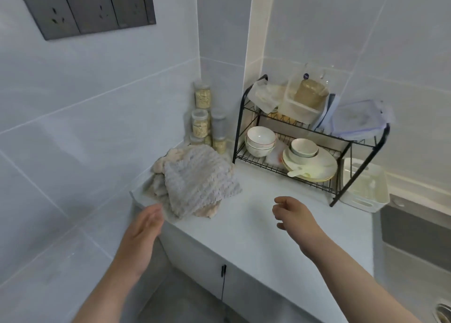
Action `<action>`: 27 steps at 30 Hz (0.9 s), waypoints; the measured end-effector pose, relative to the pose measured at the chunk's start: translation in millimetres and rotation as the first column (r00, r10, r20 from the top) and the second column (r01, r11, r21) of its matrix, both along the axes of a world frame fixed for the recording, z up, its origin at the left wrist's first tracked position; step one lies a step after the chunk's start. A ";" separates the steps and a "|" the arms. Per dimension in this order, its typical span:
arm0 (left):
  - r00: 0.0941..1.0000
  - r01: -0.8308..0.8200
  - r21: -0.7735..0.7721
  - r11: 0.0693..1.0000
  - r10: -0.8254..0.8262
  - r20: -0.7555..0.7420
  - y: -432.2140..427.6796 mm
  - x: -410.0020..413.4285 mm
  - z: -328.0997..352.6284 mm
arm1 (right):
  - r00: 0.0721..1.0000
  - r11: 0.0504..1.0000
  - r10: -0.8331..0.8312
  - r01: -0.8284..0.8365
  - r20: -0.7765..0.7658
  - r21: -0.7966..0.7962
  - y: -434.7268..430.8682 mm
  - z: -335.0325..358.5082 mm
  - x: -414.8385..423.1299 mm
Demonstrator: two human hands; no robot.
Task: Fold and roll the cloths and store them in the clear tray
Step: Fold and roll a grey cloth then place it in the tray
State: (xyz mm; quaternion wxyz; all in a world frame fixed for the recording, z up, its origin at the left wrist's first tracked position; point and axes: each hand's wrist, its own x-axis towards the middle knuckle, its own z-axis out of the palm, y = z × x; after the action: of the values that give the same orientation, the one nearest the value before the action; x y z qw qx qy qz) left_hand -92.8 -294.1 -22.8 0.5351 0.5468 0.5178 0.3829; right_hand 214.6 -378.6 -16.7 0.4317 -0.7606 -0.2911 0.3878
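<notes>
A heap of textured cloths lies at the left end of the white counter (256, 225): a grey cloth (197, 178) on top, beige cloths (170, 157) beneath and behind it. The heap appears to rest on a clear tray whose rim (136, 195) shows at the counter's left edge. My left hand (146, 227) hovers with straight fingers just in front of the heap's near-left corner, blurred, holding nothing. My right hand (292, 215) hangs over the counter to the right of the heap, fingers loosely curled and empty.
A black wire dish rack (341, 151) with bowls, plates and containers stands at the back right. Several jars (202, 117) are stacked in the corner behind the cloths. A white basket (366, 188) sits right of the rack, a sink (415, 237) beyond it.
</notes>
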 end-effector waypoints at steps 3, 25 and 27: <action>0.998 0.000 0.005 1.000 0.001 -0.060 51.4 7.6 3.5 | 0.999 0.994 0.011 -0.016 -0.046 -0.104 58.6 -20.0 15.3; 0.235 0.811 -0.175 0.558 -0.585 -0.776 364.0 205.0 -95.1 | 0.965 0.842 0.131 0.013 0.227 -0.539 260.7 -125.4 18.5; 0.129 0.839 -0.210 0.502 -0.558 -0.820 368.1 208.3 -101.4 | 0.949 0.859 0.087 0.082 0.303 -0.506 257.9 -121.2 21.5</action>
State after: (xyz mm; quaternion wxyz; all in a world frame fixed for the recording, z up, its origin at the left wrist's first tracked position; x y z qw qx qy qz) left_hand 115.5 74.0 -124.2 0.2545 0.9056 0.3074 -0.1438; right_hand 236.1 -120.7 -137.9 0.1613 -0.8994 -0.2436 0.3253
